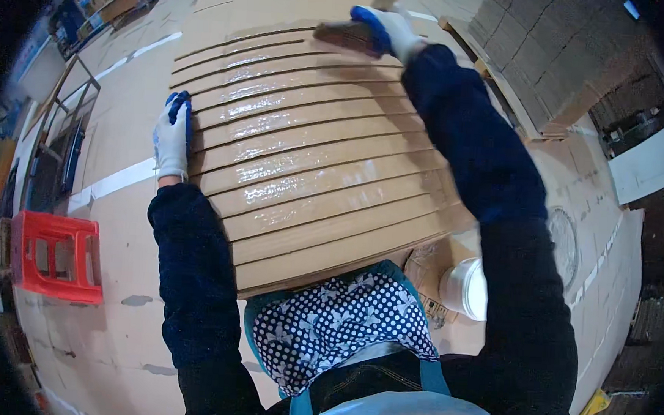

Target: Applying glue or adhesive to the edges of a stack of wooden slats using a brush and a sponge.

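Overlapping brown cardboard sheets [326, 173] lie stepped in front of me, their long edges forming dark parallel lines. A wet, glossy coating shines over their left and middle parts. My left hand [173, 137], in a white glove with blue on its palm and fingers, grips the sheets' left edge. Part of its fingers is hidden against that edge. At the far right of the sheets, my right hand [388, 32], gloved the same way, is closed around a wide brown brush [348, 40]. Motion blurs the brush, and whether it touches the surface is unclear.
A red plastic stool [57, 258] stands on the floor at left, below a metal-framed rack [59, 126]. A white bucket [465, 289] sits near my right forearm. Stacked grey-brown board [551, 50] rests on a wooden pallet [499, 92] at far right.
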The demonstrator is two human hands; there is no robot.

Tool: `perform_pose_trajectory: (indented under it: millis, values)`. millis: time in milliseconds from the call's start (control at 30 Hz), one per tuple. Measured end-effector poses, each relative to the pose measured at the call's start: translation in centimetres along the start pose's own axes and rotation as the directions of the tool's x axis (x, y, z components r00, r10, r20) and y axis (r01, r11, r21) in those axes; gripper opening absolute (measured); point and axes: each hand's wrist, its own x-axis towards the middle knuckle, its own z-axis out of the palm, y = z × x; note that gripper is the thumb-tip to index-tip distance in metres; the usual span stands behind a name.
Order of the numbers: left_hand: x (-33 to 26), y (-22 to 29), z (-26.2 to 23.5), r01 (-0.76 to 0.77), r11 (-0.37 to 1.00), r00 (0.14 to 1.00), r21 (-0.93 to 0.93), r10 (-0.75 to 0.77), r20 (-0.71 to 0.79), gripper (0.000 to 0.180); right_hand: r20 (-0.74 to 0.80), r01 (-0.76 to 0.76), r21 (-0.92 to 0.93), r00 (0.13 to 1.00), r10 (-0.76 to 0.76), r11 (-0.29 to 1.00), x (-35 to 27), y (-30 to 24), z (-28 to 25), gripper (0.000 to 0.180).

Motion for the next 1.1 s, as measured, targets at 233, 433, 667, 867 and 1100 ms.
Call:
perform_pose_trajectory:
  millis: [233,433,667,867,1100]
  values:
    - [-0.3,0.6,0.1,-0.033,0.999,0.999,0.033,0.034,-0.009,0.033,0.250,-0.123,0.009,0.961,0.117,0.992,-6.8,2.1,2.4,0.032]
    - [-0.1,-0.1,0.5,-0.023,0.991,0.998,0.129,0.029,-0.049,0.037,0.548,-0.007,-0.019,0.836,0.016,1.000,-11.8,-1.0,3.9,0.023]
    - [-0.2,-0.2,0.5,-0.050,0.990,0.997,0.135,0.058,-0.058,0.035,0.165,0.277,-0.268,0.957,-0.240,0.923,2.9,-5.1,15.6,0.042]
    - [0.0,-0.6,0.7,-0.029,0.985,0.998,0.173,0.038,-0.052,0.038,0.239,0.584,-0.478,0.806,-0.542,0.656,0.3,-3.3,16.8,0.039]
    - [-0.2,1.2,-0.8,0.165,0.975,0.981,0.150,-0.179,0.082,0.043,0.531,0.493,-0.199,0.781,-0.330,0.847,-22.6,-1.1,11.1,0.033]
